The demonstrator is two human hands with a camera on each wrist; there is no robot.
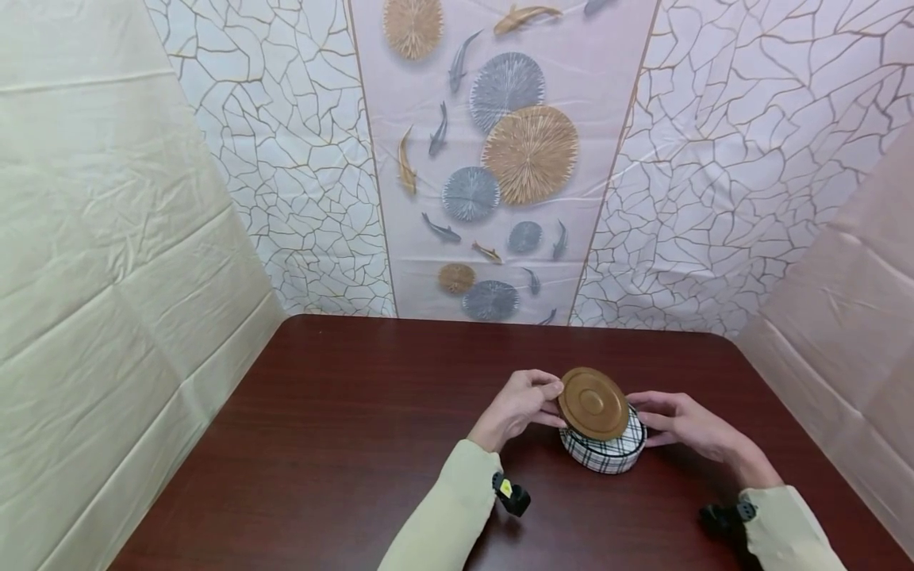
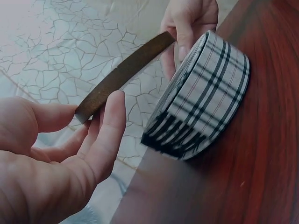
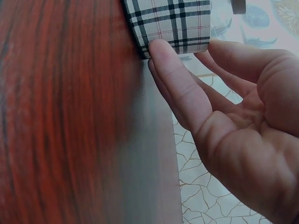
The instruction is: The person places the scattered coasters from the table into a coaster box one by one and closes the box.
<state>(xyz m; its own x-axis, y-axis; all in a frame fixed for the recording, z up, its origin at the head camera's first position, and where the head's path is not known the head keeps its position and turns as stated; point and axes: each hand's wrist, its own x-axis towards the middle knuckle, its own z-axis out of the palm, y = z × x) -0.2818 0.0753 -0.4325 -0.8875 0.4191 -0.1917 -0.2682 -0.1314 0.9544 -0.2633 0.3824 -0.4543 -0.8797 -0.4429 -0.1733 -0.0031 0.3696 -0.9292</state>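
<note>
My left hand [image 1: 521,406] pinches the left edge of a round golden-brown lid [image 1: 594,403], thumb on one side and fingers on the other. Raised at a slant, the lid partly covers a round plaid box [image 1: 605,460] in the head view. That box, white with black checks and thin red lines, stands on the table; much of its top is hidden. From the left wrist, the lid [image 2: 126,74] appears edge-on, with a gap between it and the box [image 2: 212,88]. My right hand [image 1: 689,424] holds the box's right side, fingers on the wall [image 3: 175,21] and thumb near the rim.
The dark red-brown wooden table [image 1: 343,444] extends widely to the left of the hands. Behind it hangs a patterned cloth [image 1: 485,238] with fish and round motifs. Plain pale cloth [image 1: 107,317] covers the left side, and similar cloth [image 1: 850,317] the right.
</note>
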